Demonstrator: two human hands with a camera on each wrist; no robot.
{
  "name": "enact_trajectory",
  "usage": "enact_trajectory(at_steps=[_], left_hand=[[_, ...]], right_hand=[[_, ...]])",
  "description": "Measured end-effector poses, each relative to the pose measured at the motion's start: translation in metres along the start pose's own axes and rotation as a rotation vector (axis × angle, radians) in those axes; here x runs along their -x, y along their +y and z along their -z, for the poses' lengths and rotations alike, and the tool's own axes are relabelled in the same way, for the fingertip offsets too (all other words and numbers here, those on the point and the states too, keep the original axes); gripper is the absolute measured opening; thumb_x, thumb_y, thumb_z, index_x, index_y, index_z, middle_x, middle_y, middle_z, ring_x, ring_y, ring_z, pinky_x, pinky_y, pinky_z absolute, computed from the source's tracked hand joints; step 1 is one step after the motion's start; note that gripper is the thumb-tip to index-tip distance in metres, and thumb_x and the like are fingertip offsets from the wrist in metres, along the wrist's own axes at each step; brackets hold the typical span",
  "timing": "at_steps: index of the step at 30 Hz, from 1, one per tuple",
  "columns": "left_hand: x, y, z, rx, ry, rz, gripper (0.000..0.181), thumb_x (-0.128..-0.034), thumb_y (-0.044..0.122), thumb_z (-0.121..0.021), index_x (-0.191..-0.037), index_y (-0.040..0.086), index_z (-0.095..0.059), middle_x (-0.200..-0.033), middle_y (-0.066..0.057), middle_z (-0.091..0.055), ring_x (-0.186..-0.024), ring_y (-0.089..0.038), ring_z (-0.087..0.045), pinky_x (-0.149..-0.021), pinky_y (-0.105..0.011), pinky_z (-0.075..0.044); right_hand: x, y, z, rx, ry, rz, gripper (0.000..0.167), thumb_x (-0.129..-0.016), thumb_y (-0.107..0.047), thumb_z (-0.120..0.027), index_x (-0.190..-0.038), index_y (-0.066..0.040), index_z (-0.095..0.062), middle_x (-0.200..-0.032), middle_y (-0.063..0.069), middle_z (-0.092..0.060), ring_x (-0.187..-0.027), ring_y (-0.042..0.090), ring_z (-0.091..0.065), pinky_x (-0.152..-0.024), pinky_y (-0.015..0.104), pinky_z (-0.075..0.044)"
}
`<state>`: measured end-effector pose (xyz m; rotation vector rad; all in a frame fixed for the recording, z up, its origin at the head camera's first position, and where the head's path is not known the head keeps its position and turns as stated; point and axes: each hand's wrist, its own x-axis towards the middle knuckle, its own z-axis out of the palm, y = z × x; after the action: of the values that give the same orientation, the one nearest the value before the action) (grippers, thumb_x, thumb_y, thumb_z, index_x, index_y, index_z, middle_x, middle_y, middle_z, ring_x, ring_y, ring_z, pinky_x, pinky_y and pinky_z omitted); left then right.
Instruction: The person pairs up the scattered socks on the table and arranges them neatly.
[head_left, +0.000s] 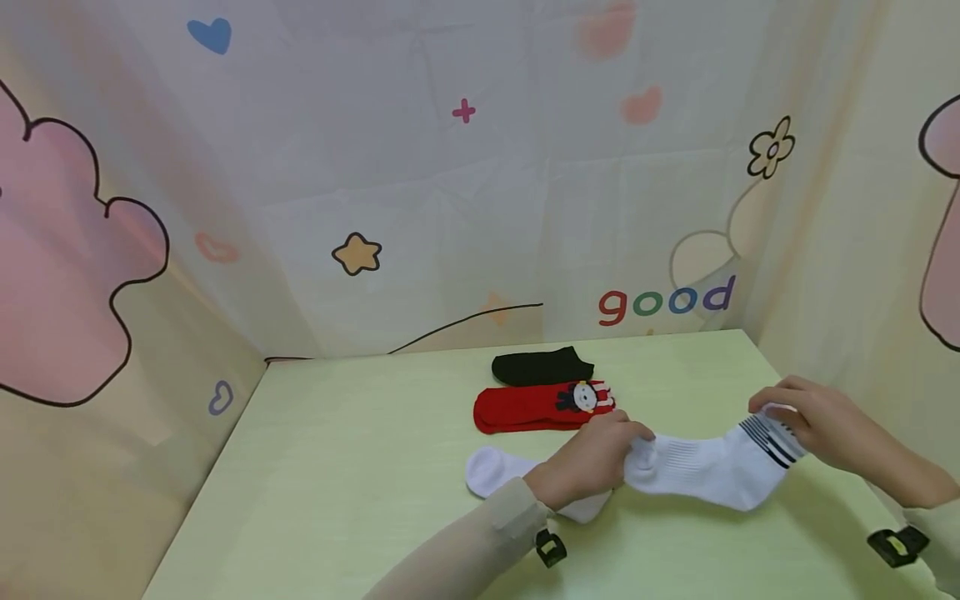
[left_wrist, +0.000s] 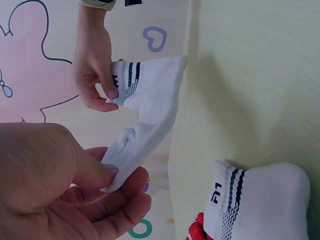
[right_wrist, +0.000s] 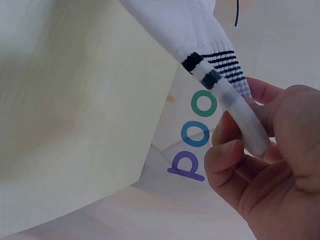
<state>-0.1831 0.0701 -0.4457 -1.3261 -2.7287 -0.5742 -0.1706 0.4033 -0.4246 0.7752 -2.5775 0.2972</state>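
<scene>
A white sock (head_left: pixel 705 471) with dark stripes at its cuff hangs stretched between both hands, above the table's right side. My left hand (head_left: pixel 594 457) pinches its toe end between thumb and fingers. At the striped cuff, my right hand (head_left: pixel 821 417) grips the edge; the right wrist view shows the cuff (right_wrist: pixel 232 97) between thumb and fingers. Another white sock (head_left: pixel 498 471) lies flat on the table beneath my left forearm, partly hidden by it. In the left wrist view that sock (left_wrist: pixel 270 200) shows dark stripes and lettering.
Behind the white sock on the table lie red socks (head_left: pixel 521 408) with a cartoon figure, and beyond them a black sock (head_left: pixel 540 367). The pale green table (head_left: pixel 330 467) meets a printed curtain (head_left: pixel 450 192) at the back and sides.
</scene>
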Motion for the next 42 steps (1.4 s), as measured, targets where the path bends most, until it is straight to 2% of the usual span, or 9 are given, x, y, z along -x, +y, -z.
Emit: enact_trajectory(at_steps=[3,8,17,24,27,33,42], left_hand=[[0.003,-0.003,0.003,-0.023,0.021,-0.015,0.038,-0.0893,-0.003,-0.066,-0.124,0.012,-0.074,-0.109,0.002,-0.069,-0.094,-0.005,-0.057,-0.078,-0.006,-0.04],[0.009,-0.009,0.007,-0.026,0.052,-0.027,0.036,-0.092,-0.005,-0.061,-0.122,0.01,-0.074,-0.112,-0.001,-0.069,-0.099,-0.009,-0.06,-0.084,-0.009,-0.045],[0.023,-0.02,0.009,0.028,0.037,0.031,0.034,-0.0948,-0.002,-0.063,-0.125,0.011,-0.072,-0.117,-0.001,-0.069,-0.102,-0.009,-0.06,-0.088,-0.013,-0.046],[0.032,-0.031,0.01,0.032,0.078,0.015,0.031,-0.0948,-0.005,-0.061,-0.121,0.008,-0.073,-0.113,-0.004,-0.069,-0.1,-0.012,-0.061,-0.085,-0.011,-0.047],[0.036,-0.036,0.011,0.05,0.09,0.03,0.031,-0.0949,-0.004,-0.061,-0.121,0.008,-0.073,-0.112,-0.004,-0.069,-0.1,-0.013,-0.062,-0.086,-0.012,-0.047],[0.044,-0.041,0.015,0.095,0.088,0.085,0.031,-0.0944,-0.004,-0.064,-0.121,0.008,-0.074,-0.107,-0.003,-0.069,-0.09,-0.01,-0.059,-0.079,-0.011,-0.048],[0.058,-0.055,0.013,0.109,0.099,0.118,0.028,-0.0955,0.0,-0.066,-0.121,0.01,-0.074,-0.105,-0.003,-0.068,-0.089,-0.009,-0.057,-0.078,-0.012,-0.048]], right_hand=[[-0.003,-0.002,-0.002,0.001,0.022,0.02,0.039,-0.07,0.013,-0.084,-0.091,-0.018,-0.074,-0.09,-0.005,-0.067,-0.079,0.01,-0.062,-0.063,0.031,-0.052],[-0.01,-0.007,-0.003,-0.005,-0.029,-0.018,0.035,-0.074,0.009,-0.083,-0.093,-0.02,-0.074,-0.091,-0.006,-0.067,-0.079,0.013,-0.062,-0.063,0.032,-0.052],[-0.019,-0.017,-0.007,-0.049,-0.061,-0.019,0.036,-0.076,0.01,-0.081,-0.096,-0.019,-0.075,-0.093,-0.006,-0.067,-0.081,0.015,-0.062,-0.065,0.031,-0.054],[-0.029,-0.025,-0.013,-0.077,-0.063,-0.013,0.035,-0.077,0.01,-0.081,-0.098,-0.018,-0.075,-0.094,-0.006,-0.066,-0.082,0.016,-0.063,-0.066,0.031,-0.056],[-0.034,-0.029,-0.017,-0.096,-0.055,0.001,0.035,-0.078,0.011,-0.08,-0.098,-0.017,-0.075,-0.093,-0.006,-0.065,-0.08,0.016,-0.063,-0.066,0.031,-0.056],[-0.041,-0.034,-0.023,-0.126,-0.048,0.021,0.035,-0.077,0.011,-0.081,-0.097,-0.017,-0.074,-0.093,-0.006,-0.066,-0.08,0.018,-0.063,-0.066,0.03,-0.056],[-0.052,-0.044,-0.03,-0.213,-0.129,-0.033,0.03,-0.083,0.01,-0.078,-0.1,-0.015,-0.074,-0.096,-0.001,-0.067,-0.084,0.019,-0.064,-0.065,0.027,-0.057]])
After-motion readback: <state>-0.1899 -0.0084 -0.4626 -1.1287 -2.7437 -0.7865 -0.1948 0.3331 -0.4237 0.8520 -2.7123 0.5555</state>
